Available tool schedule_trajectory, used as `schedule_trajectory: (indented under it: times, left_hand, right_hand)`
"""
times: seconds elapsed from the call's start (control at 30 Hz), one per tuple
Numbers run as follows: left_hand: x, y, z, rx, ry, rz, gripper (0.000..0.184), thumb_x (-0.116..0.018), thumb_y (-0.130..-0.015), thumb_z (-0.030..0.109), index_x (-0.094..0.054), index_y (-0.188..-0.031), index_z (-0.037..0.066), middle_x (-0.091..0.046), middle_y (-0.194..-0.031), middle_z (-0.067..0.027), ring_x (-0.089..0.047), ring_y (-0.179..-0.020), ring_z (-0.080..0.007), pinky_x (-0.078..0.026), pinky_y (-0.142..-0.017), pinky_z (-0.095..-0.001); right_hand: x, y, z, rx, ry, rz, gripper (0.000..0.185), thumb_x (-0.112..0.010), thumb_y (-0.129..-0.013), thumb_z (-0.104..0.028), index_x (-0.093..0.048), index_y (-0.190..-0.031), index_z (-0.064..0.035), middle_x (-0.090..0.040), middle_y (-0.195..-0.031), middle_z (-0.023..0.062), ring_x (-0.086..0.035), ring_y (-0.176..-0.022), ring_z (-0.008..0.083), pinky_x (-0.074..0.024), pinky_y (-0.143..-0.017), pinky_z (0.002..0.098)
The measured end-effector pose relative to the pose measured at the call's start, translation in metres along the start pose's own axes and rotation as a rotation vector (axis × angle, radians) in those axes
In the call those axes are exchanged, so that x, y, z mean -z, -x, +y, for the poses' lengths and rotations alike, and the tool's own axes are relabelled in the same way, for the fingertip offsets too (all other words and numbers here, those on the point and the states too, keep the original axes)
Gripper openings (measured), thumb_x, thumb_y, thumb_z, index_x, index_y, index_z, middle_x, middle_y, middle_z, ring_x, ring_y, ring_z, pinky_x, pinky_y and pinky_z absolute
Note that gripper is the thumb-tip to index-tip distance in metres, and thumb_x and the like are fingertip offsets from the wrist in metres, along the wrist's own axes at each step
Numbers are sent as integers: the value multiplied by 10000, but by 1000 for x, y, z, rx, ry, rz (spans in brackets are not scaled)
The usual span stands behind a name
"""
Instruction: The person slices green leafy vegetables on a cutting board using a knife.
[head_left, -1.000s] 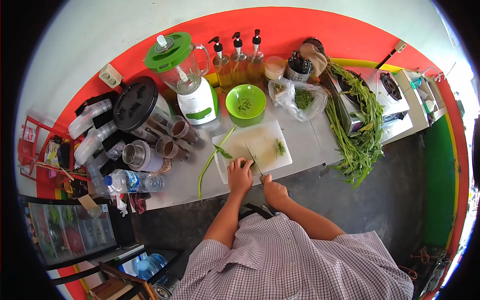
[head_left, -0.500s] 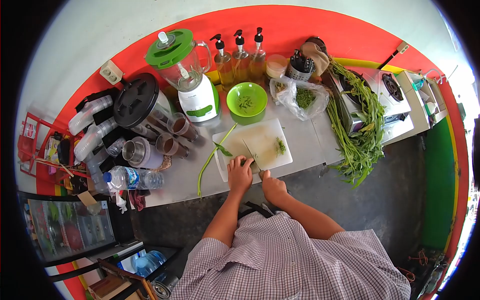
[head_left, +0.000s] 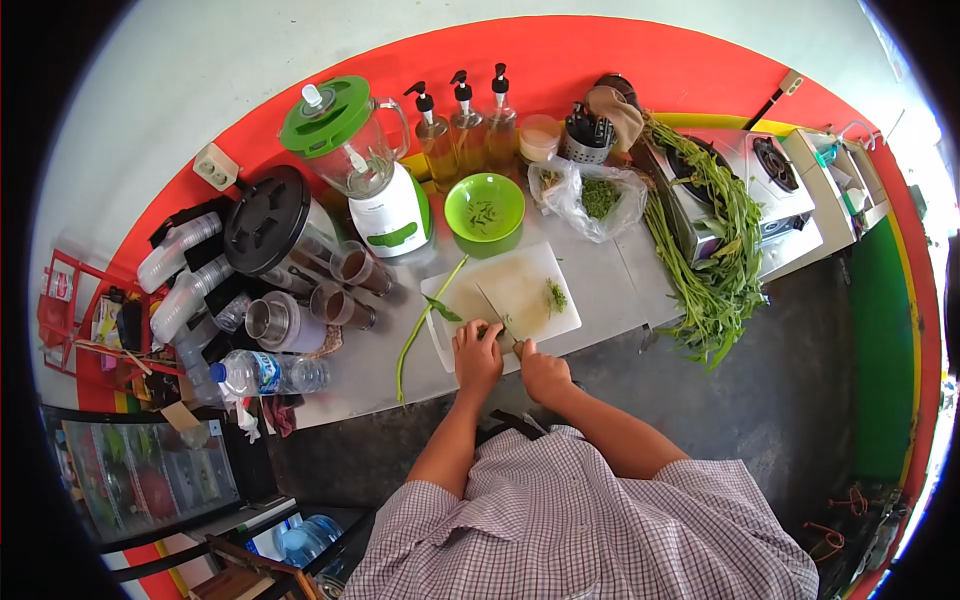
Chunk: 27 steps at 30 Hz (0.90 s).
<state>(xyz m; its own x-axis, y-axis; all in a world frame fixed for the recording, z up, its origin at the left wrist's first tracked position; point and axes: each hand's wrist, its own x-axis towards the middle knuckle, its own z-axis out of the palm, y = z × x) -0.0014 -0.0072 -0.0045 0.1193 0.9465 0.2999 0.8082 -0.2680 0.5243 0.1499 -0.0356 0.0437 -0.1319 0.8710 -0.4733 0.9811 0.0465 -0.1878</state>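
A knife (head_left: 493,306) is in my right hand (head_left: 545,373), its fingers closed round the handle and the blade slanting up and left across a white cutting board (head_left: 468,291). Beside the blade, my left hand (head_left: 478,357) rests on the board's near edge. Its bent fingers press on a bit of green vegetable, mostly hidden beneath them. A small heap of chopped greens (head_left: 556,295) lies at the board's right side. Along the left side runs a long green stem (head_left: 408,347), with one leaf (head_left: 444,309) over the board. Behind the board stands a green bowl (head_left: 462,217) with cut pieces inside.
A blender (head_left: 390,215), pump bottles (head_left: 467,135) and a plastic bag of greens (head_left: 620,215) stand at the back. Two dark-filled cups (head_left: 343,305) and a water bottle (head_left: 300,375) are to the left. Long leafy stems (head_left: 735,225) drape over the stove (head_left: 785,205) at right.
The camera view has shifted slightly. Both hands stay near the same place on the board, the left fingers still beside the knife blade.
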Motion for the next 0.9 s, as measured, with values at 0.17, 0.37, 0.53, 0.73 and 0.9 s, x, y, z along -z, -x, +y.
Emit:
schedule_trajectory:
  times: [0.17, 0.37, 0.53, 0.73, 0.9]
  left_hand:
    - [-1, 1, -1, -1, 0, 22, 287, -606, -851, 89, -713, -1109, 154, -571, -1117, -70, -512, -1102, -316, -405, -938, -459]
    - [-1, 0, 1, 9, 17, 34, 288, -610, -843, 76, -713, -1102, 150, -571, -1111, -67, -515, -1096, -314, -408, -936, -461]
    - [0, 0, 1, 11, 12, 46, 267, -625, -845, 82, -718, -1085, 152, -573, -1105, -63, -519, -1088, -316, -409, -934, -458]
    - [-1, 0, 0, 29, 16, 54, 262, -623, -851, 82, -723, -1083, 153, -573, -1107, -70, -519, -1086, -321, -408, -948, -459]
    - [1, 1, 0, 16, 41, 71, 260, -633, -845, 78, -724, -1077, 156, -576, -1100, -72, -522, -1080, -326, -412, -946, -468]
  right_hand:
    - [-8, 10, 1, 4, -22, -25, 374, -595, -931, -126, -411, -1223, 17, -744, -933, 198, -757, -870, 332, -608, -724, 434]
    - [-15, 4, 3, -13, 8, 41, 288, -553, -966, -173, -433, -1173, -13, -758, -920, 168, -768, -846, 302, -617, -696, 410]
    - [0, 9, 5, 17, -28, -50, 457, -623, -901, -118, -392, -1258, 48, -741, -953, 215, -755, -885, 336, -609, -743, 433]
    - [-9, 9, 2, -14, -30, -54, 501, -630, -893, -121, -382, -1287, 62, -742, -962, 215, -754, -885, 351, -605, -757, 442]
    - [10, 6, 2, 49, -23, -37, 508, -626, -899, -127, -378, -1300, 61, -741, -957, 219, -754, -883, 354, -605, -763, 458]
